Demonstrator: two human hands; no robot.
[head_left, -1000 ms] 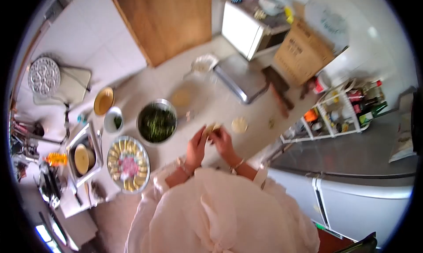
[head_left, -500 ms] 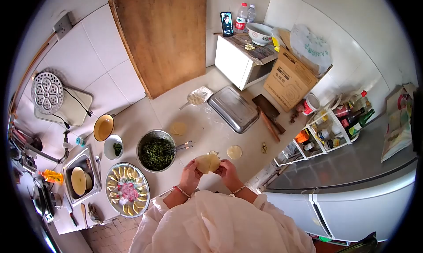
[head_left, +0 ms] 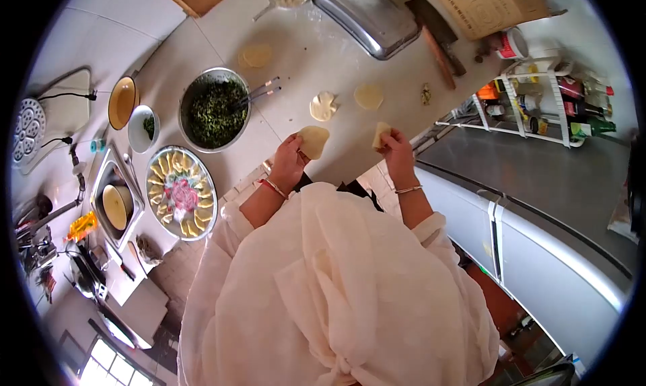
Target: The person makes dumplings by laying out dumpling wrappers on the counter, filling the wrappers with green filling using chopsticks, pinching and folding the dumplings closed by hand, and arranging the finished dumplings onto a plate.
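Observation:
My left hand (head_left: 289,163) pinches a round dough wrapper (head_left: 313,142) over the counter's front edge. To its right, my right hand (head_left: 398,159) grips another dough wrapper (head_left: 381,136), seen partly edge-on. Beyond the hands, a crumpled dough piece (head_left: 323,106) and a flat dough round (head_left: 369,97) lie on the counter. More thin wrappers (head_left: 256,56) are farther back. A steel bowl (head_left: 183,120) of chopped green filling (head_left: 214,116), with utensils resting in it, stands left of them. Filled dumplings ring a patterned plate (head_left: 182,194) at the lower left.
At the back are a metal tray (head_left: 369,16), a cleaver (head_left: 431,19), a rolling pin (head_left: 439,58) and a cardboard box (head_left: 488,6). A white rack (head_left: 521,103) of bottles stands right. A yellow bowl (head_left: 123,103), a white bowl (head_left: 142,134) and a sink (head_left: 111,171) are left.
The view has tilted down. My hands, together half a second earlier, are now apart, each with a wrapper; my right hand has moved right.

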